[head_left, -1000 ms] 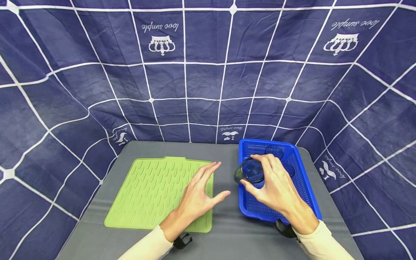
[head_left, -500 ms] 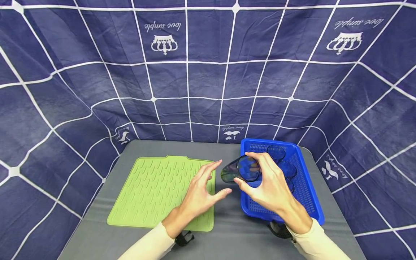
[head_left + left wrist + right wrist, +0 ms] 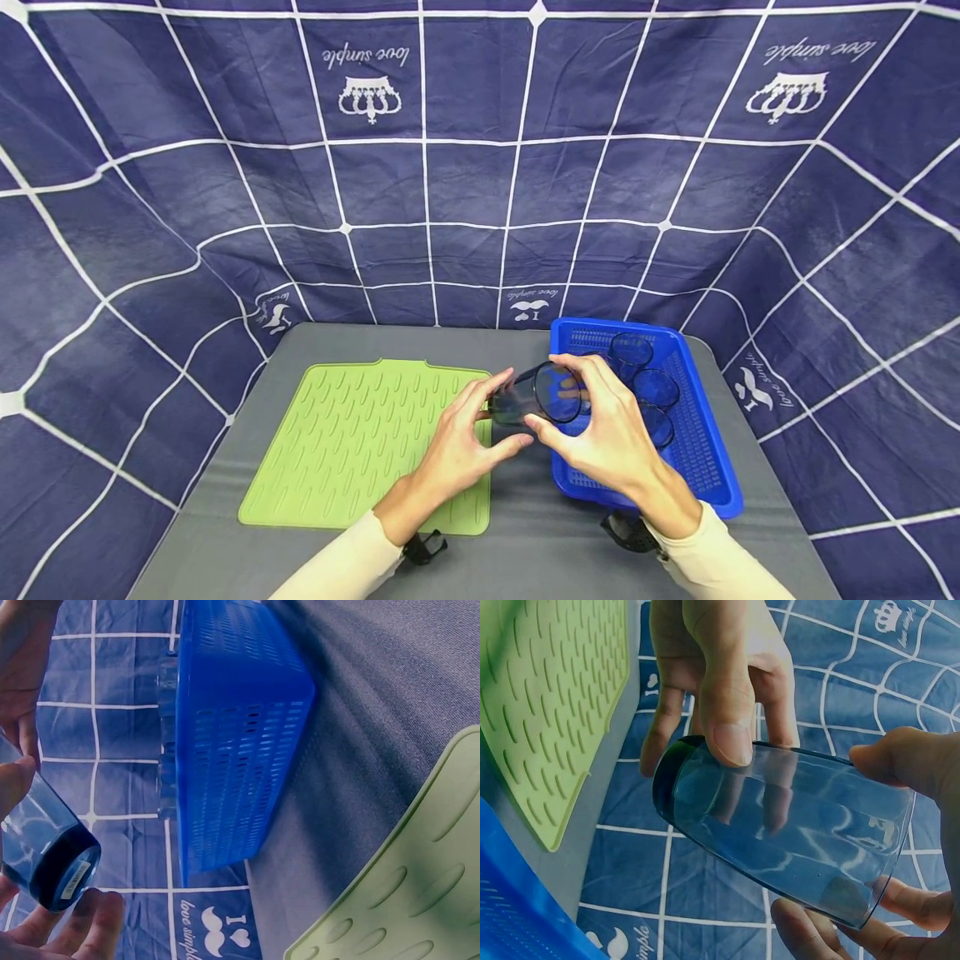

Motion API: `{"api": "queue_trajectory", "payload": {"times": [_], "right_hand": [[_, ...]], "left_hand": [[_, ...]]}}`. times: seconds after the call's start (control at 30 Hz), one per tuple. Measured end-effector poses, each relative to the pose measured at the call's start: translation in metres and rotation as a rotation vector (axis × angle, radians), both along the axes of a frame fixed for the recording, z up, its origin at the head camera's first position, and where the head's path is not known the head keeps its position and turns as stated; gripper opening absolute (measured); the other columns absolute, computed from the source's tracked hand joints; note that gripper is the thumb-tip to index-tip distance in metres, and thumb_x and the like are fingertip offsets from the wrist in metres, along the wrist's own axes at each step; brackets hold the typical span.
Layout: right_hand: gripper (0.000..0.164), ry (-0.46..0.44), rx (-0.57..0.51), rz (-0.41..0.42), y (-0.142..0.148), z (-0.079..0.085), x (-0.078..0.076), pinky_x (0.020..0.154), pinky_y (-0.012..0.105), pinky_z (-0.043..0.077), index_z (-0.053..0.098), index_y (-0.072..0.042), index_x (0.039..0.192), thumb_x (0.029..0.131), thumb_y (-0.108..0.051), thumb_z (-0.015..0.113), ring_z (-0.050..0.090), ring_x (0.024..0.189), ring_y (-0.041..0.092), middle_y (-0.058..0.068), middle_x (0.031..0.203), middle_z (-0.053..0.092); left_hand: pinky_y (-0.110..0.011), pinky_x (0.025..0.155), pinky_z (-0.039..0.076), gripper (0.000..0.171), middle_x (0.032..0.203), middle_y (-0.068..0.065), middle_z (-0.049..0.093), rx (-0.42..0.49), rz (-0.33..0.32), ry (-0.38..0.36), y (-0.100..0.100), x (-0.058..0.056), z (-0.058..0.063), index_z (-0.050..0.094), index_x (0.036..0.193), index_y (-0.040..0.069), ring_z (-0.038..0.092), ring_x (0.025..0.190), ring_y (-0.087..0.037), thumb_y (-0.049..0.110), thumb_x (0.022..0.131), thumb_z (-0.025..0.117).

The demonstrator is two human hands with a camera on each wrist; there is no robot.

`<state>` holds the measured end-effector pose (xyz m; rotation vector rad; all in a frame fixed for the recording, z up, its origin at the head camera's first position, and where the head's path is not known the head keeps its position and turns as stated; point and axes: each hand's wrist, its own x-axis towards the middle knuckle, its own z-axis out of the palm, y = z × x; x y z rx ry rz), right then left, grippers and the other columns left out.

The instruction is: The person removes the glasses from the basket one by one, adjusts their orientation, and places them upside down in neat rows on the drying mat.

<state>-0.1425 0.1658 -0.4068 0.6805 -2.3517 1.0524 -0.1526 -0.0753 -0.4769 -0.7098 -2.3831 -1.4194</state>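
Note:
A transparent dark-tinted drinking glass [image 3: 517, 400] is tilted nearly on its side above the grey table, its mouth facing right. My right hand [image 3: 611, 425] grips it near the rim, thumb on one side and fingers on the other. Around the base end is my left hand [image 3: 461, 433], its thumb and fingers spread apart. In the right wrist view the left thumb overlaps the glass while the left fingers show through it from behind. A small white label [image 3: 75, 880] marks the underside of the base in the left wrist view.
On the right, a blue plastic basket [image 3: 708, 433] holds several similar glasses [image 3: 656, 389]. A green ridged drying mat [image 3: 360, 442] lies on the left of the grey table [image 3: 525, 542]. Blue checked cloth [image 3: 472, 183] hangs behind and at both sides.
My right hand has carried the glass left, out from over the basket, until its base came between the left thumb and fingers. The left hand has stayed almost in place.

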Motion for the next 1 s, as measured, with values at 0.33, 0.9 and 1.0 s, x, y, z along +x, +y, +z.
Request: {"api": "queue_trajectory", "payload": {"times": [0.33, 0.9, 1.0], "right_hand": [[0.079, -0.036, -0.039, 0.02, -0.002, -0.001, -0.001, 0.092, 0.035, 0.075, 0.068, -0.012, 0.153, 0.085, -0.025, 0.105, 0.084, 0.105, 0.022, 0.006, 0.133, 0.076], [0.079, -0.194, -0.166, 0.095, -0.002, 0.0, -0.003, 0.1, 0.028, 0.072, 0.067, -0.017, 0.155, 0.085, -0.018, 0.106, 0.082, 0.116, 0.024, 0.002, 0.143, 0.074], [0.079, -0.231, -0.186, 0.111, -0.001, 0.0, -0.004, 0.102, 0.03, 0.072, 0.067, -0.017, 0.156, 0.087, -0.018, 0.105, 0.082, 0.118, 0.027, 0.004, 0.147, 0.074]], "left_hand": [[-0.033, 0.1, 0.073, 0.085, 0.154, -0.002, 0.072, 0.025, -0.008, 0.029, -0.006, -0.001, -0.001, 0.059, 0.17, 0.028, 0.075, 0.136, -0.021, 0.024, 0.096, 0.1], [-0.032, 0.103, 0.072, 0.081, 0.149, -0.006, 0.073, 0.013, -0.003, 0.093, -0.021, -0.002, 0.006, 0.067, 0.163, 0.019, 0.076, 0.132, -0.021, 0.021, 0.09, 0.103], [-0.031, 0.101, 0.071, 0.082, 0.148, -0.005, 0.073, 0.013, -0.003, 0.12, -0.025, -0.002, 0.008, 0.067, 0.163, 0.022, 0.076, 0.131, -0.021, 0.021, 0.089, 0.103]]}}
